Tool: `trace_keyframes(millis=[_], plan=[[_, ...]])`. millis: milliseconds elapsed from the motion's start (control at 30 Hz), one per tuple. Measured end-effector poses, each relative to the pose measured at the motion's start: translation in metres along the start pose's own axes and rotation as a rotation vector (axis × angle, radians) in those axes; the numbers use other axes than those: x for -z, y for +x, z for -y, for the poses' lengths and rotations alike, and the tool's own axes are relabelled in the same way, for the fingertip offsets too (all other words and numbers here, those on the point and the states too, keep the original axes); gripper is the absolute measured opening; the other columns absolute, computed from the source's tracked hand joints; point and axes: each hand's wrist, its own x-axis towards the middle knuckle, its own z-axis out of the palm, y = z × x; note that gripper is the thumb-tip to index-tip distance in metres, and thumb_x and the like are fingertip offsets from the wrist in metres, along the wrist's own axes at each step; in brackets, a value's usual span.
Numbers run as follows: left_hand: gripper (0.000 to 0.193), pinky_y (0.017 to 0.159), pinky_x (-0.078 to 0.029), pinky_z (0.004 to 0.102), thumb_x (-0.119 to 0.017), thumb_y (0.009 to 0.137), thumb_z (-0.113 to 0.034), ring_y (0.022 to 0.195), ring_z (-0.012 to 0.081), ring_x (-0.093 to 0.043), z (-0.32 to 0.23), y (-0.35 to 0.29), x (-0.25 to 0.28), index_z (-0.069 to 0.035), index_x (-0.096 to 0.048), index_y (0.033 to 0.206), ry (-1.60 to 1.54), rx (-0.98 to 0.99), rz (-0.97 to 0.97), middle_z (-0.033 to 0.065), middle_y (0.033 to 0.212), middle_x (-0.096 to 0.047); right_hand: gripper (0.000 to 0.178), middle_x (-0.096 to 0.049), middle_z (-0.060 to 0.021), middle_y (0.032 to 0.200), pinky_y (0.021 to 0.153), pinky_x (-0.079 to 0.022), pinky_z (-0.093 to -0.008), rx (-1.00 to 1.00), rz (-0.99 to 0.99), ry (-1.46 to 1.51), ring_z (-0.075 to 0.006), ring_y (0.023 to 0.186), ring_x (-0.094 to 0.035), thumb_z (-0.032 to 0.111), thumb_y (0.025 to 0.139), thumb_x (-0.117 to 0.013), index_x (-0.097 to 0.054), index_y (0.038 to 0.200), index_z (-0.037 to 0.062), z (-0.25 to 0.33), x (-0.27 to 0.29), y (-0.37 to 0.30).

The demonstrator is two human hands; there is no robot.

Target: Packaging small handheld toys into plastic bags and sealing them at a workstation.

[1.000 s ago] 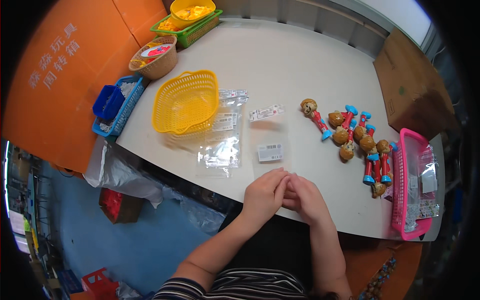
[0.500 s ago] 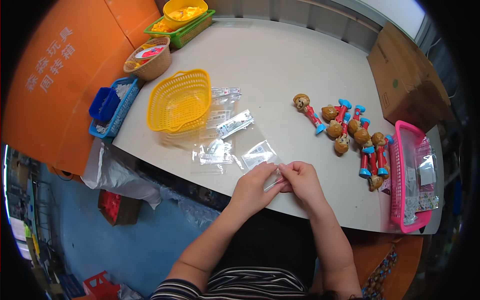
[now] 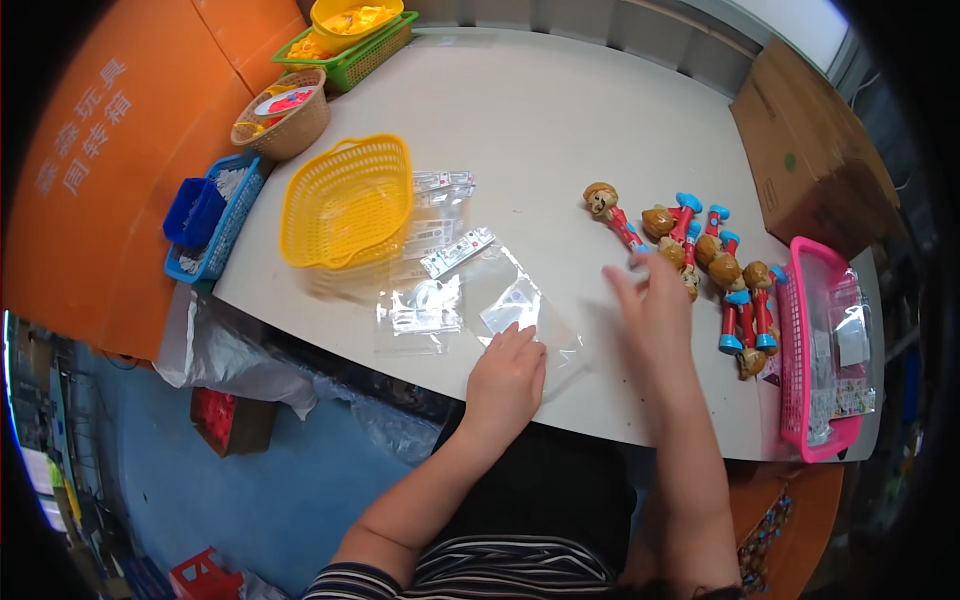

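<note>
Nearest me, a dark sleeve with pale stripes (image 3: 355, 578) shows at the person's left side, and both bare forearms stretch over the edge of the off-white tabletop (image 3: 560, 130). The left hand (image 3: 508, 378) lies palm down, its fingers side by side on the lower part of a flat, clear plastic bag (image 3: 518, 280) with a white label inside and a printed strip across its top; whether it also pinches the film, I can't tell. The right hand (image 3: 655, 305) is a little blurred and looks empty — thumb and fingers spread apart — held beside the toys. Left of that bag lies an overlapping stack of similar clear, labelled bags (image 3: 425, 312).

On the right, a shiny pink perforated plastic basket (image 3: 793, 350) holds clear packets (image 3: 853, 348). Between it and the right hand lies a cluster of red-and-blue toy figures with round brown heads (image 3: 762, 318). A matching single figure (image 3: 622, 230) lies apart at their left, its blue feet by the right fingertips; contact is unclear.

Farther left, a bright yellow slatted plastic basket (image 3: 300, 222) sits against the stack. Beyond are a light-blue basket (image 3: 237, 225), a tan woven-look basket (image 3: 300, 122) and — farthest — a green basket (image 3: 368, 62) under a yellow bowl (image 3: 335, 43). A brown cardboard box (image 3: 815, 150) stands at the far right.
</note>
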Motion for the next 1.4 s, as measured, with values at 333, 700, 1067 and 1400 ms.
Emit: trace_keyframes(millis=[333, 700, 1067, 1400], plan=[[0.012, 0.079, -0.055, 0.0369, -0.071, 0.078, -0.003, 0.098, 0.0319, -0.067, -0.012, -0.001, -0.017, -0.005, -0.064, 0.088, 0.078, -0.049, -0.129, 0.0116, 0.102, -0.068, 0.022, -0.060, -0.0126, 0.100, 0.086, -0.045, -0.0405, 0.214, -0.046, -0.460, -0.0302, 0.100, -0.054, 0.015, 0.083, -0.070, -0.062, 0.099, 0.0020, -0.028, 0.003, 0.017], [0.012, 0.060, -0.050, 0.0379, -0.068, 0.079, -0.004, 0.070, 0.0282, -0.062, -0.020, 0.015, -0.010, -0.005, -0.060, 0.088, -0.060, 0.046, -0.041, 0.0088, 0.082, -0.059, 0.018, -0.059, -0.0066, 0.090, 0.065, -0.046, -0.0271, -0.142, 0.482, 0.479, -0.0144, 0.081, -0.057, 0.010, 0.087, -0.066, -0.061, 0.101, 0.0001, -0.015, 0.061, -0.094], [0.007, 0.058, -0.052, 0.0267, -0.066, 0.084, -0.003, 0.063, 0.0161, -0.063, -0.022, 0.019, -0.003, -0.001, -0.060, 0.088, -0.313, 0.265, -0.045, 0.0080, 0.077, -0.061, 0.034, -0.054, -0.0136, 0.092, 0.063, -0.050, -0.0345, 0.299, 0.141, 0.022, -0.0272, 0.075, -0.058, -0.005, 0.076, -0.068, -0.065, 0.109, 0.0003, -0.024, 0.049, -0.114], [0.008, 0.061, -0.053, 0.0305, -0.066, 0.082, -0.003, 0.066, 0.0211, -0.064, -0.024, 0.017, -0.002, -0.001, -0.061, 0.088, -0.238, 0.162, 0.083, 0.0103, 0.076, -0.063, 0.037, -0.055, -0.0148, 0.089, 0.067, -0.051, -0.0361, 0.159, 0.022, 0.006, -0.0279, 0.078, -0.059, -0.006, 0.083, -0.064, -0.061, 0.120, -0.0040, -0.016, 0.036, -0.130]])
